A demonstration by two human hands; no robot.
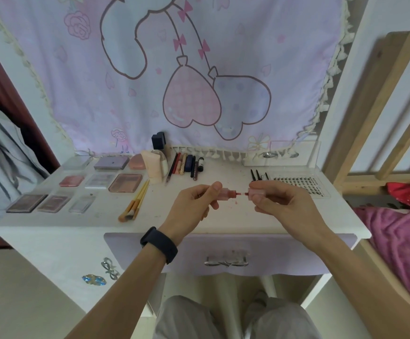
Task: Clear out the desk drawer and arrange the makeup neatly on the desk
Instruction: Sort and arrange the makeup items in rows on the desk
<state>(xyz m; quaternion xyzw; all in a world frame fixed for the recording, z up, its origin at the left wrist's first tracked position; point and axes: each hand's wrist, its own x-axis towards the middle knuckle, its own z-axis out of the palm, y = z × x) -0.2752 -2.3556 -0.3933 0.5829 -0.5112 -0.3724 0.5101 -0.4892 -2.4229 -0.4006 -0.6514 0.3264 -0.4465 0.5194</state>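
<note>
While a big lilac cloth (pixel 150 94) hangs behind the back edge, the white surface (pixel 223 222) carries the makeup in groups. Under its front edge the lilac drawer (pixel 194 250) seems pushed in, with a clear handle (pixel 227 261) at its middle. Toward the left edge, flat palettes (pixel 125 182) lie in three rows, near each other but apart. At the right edge lies a clear lash tray (pixel 294 185). Yellow brushes (pixel 135 201) lie together, slanted, just right of the palettes, with the bristles toward the front edge. Along the back edge, near its middle, a row of pencils (pixel 186 165) lies side by side.

Above the middle of the surface, the left grip (pixel 194 204) is curled around a small pink gloss bottle (pixel 228 193), which lies level in the air. The right grip (pixel 279 201) pinches the pink cap (pixel 256 192), just beside the bottle. A thin wand (pixel 244 193) runs from the cap to the bottle mouth; I cannot tell if its tip is inside. A black band (pixel 158 244) sits on the left wrist.
</note>
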